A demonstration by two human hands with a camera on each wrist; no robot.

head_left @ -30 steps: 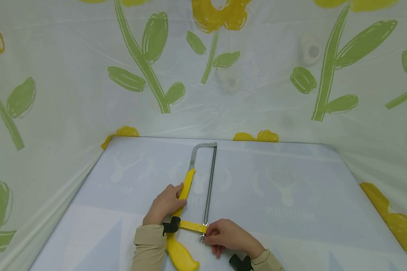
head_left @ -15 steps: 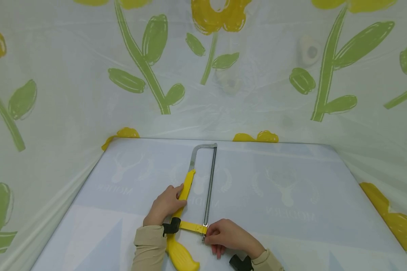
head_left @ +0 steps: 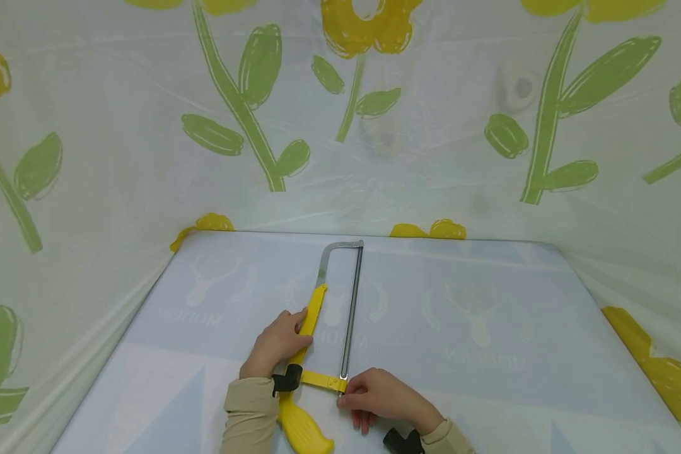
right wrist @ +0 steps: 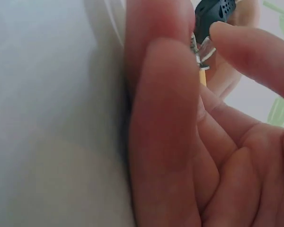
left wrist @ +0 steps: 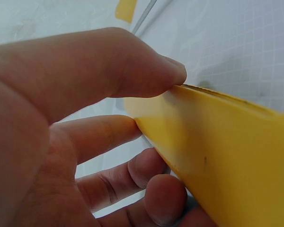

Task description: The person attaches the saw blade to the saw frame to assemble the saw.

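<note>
A hacksaw with a yellow frame (head_left: 312, 315) and yellow handle (head_left: 303, 429) lies flat on the table, its thin blade (head_left: 350, 309) running away from me. My left hand (head_left: 276, 343) grips the yellow frame bar (left wrist: 217, 151), thumb on its top edge and fingers curled beneath. My right hand (head_left: 374, 394) pinches the small metal wing nut (right wrist: 201, 49) at the blade's near end, beside the yellow cross arm (head_left: 320, 379). The nut itself is mostly hidden by the fingers.
The table (head_left: 488, 302) wears a pale blue printed sheet. A translucent curtain with yellow flowers and green leaves (head_left: 250, 69) closes off the back and both sides. Black wrist straps (head_left: 286, 378) show at both sleeves.
The right hand's fingers have shifted slightly at the blade's near end. The left hand and the saw stay where they were.
</note>
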